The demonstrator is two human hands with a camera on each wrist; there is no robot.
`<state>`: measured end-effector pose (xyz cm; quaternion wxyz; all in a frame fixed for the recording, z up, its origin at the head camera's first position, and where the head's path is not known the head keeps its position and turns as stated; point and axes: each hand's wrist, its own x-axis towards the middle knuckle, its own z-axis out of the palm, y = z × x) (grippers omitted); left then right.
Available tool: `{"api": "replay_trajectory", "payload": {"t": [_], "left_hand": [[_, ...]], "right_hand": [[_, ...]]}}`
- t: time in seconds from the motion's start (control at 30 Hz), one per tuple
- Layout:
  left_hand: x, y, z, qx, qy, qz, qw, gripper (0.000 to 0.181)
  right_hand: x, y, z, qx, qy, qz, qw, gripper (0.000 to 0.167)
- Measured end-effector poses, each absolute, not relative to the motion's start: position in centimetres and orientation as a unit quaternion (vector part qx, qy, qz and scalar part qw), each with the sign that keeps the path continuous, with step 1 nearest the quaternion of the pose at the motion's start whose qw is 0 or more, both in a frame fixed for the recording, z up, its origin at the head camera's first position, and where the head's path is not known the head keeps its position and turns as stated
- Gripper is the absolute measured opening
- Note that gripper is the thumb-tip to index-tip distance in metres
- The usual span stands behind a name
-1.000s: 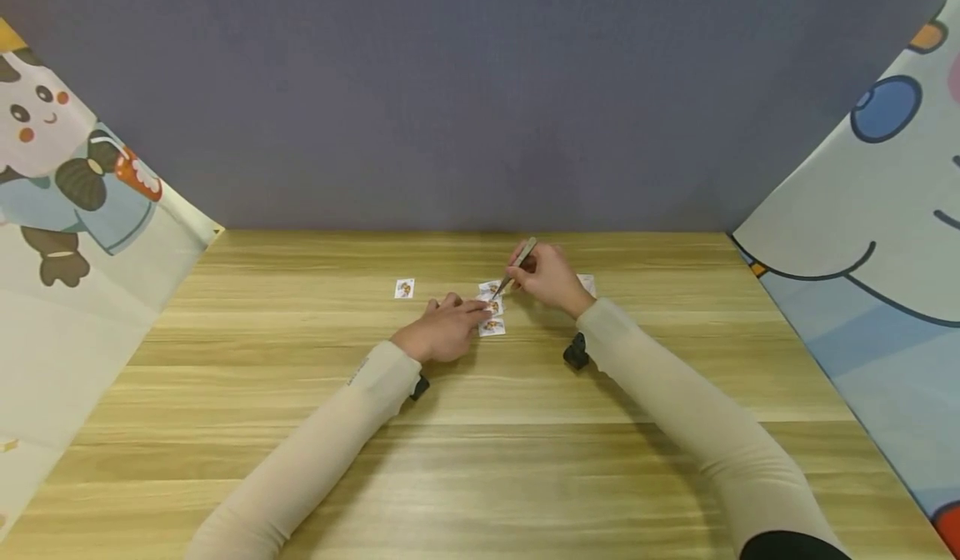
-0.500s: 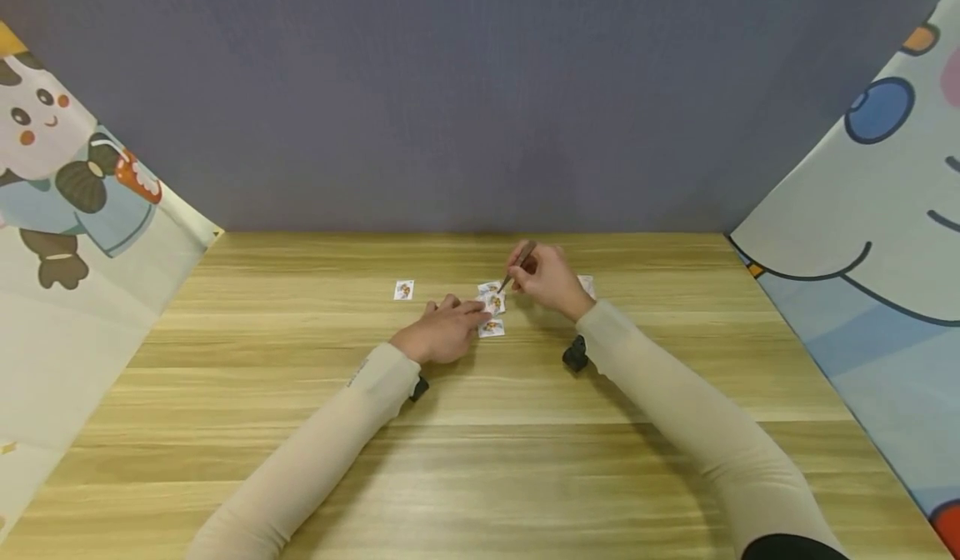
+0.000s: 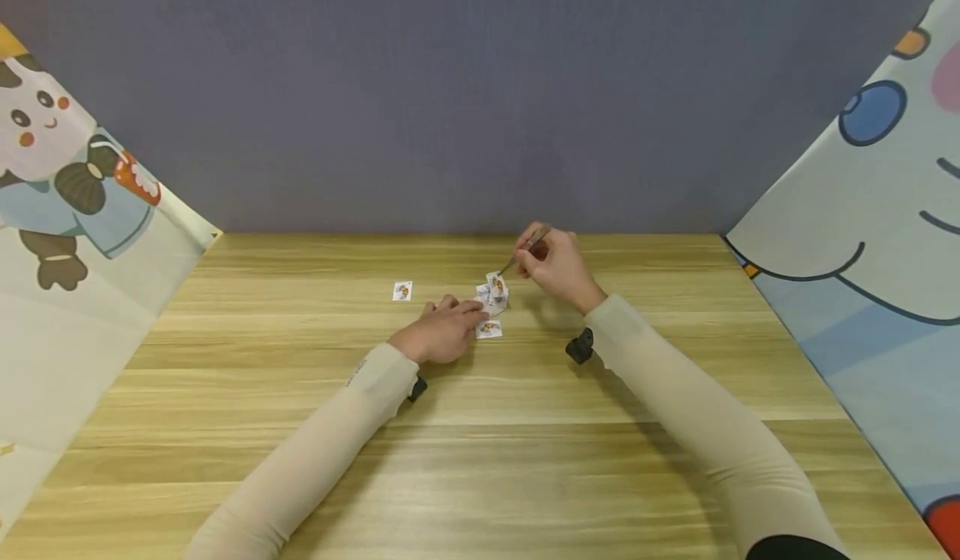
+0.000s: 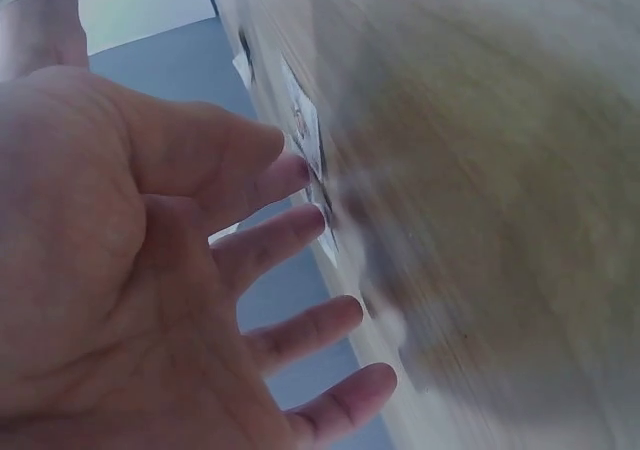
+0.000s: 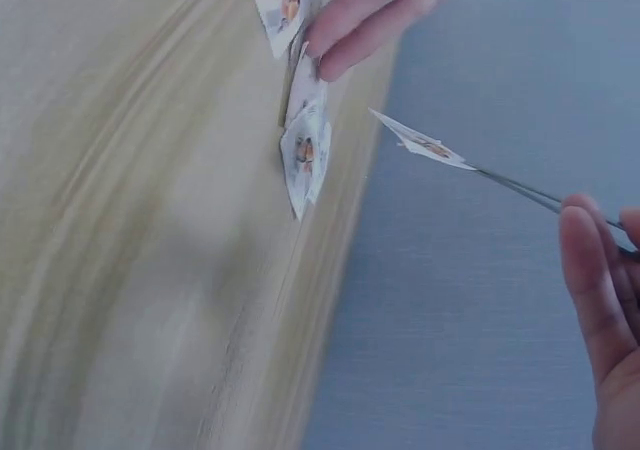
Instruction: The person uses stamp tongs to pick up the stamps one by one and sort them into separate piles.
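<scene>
My right hand (image 3: pixel 558 268) pinches a pair of tweezers (image 5: pixel 520 188). At the tweezers' tips a small white sticker (image 5: pixel 425 145) with an orange-brown picture hangs in the air, apart from the table. My left hand (image 3: pixel 442 332) lies low over the table with fingers extended, its fingertips resting on a pale paper piece (image 3: pixel 492 309). Just beyond those fingertips is another printed square (image 5: pixel 304 155), partly overlapping its neighbours. Nearer me, a further printed square (image 3: pixel 489 329) lies flat. In the left wrist view the left palm (image 4: pixel 110 260) shows nothing held in it.
A lone printed square (image 3: pixel 402 291) lies left of the hands on the wooden table (image 3: pixel 480 460). A grey-blue panel (image 3: pixel 480 102) rises behind the table's far edge. Cartoon-printed panels (image 3: pixel 82 177) flank both sides.
My right hand has moved up and slightly right with the tweezers, and a sticker has come up off the paper under my left fingertips. The left hand has stayed nearly still.
</scene>
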<state>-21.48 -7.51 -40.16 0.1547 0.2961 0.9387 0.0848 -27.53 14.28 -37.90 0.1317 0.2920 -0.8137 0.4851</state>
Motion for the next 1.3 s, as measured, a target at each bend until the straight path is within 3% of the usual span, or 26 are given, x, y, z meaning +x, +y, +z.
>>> {"api": "replay_trajectory", "payload": {"t": [0.37, 0.63, 0.87, 1.3], "left_hand": [[-21.6, -9.5, -39.4, 0.266, 0.947, 0.104, 0.145, 0.049], [-21.9, -11.6, -39.1, 0.246, 0.954, 0.106, 0.135, 0.048], [-22.1, -13.5, -38.8, 0.216, 0.962, 0.116, 0.125, 0.047], [-22.0, -16.0, -39.0, 0.155, 0.976, 0.109, 0.106, 0.049]], "right_hand": [[-27.7, 12.6, -38.0, 0.289, -0.803, 0.495, 0.162, 0.011], [-28.0, 9.7, -38.0, 0.288, -0.781, 0.536, 0.14, 0.004], [-26.1, 6.5, -35.8, 0.29, -0.772, 0.548, 0.138, 0.005], [-29.4, 2.1, -39.3, 0.264, -0.779, 0.554, 0.124, 0.007]]}}
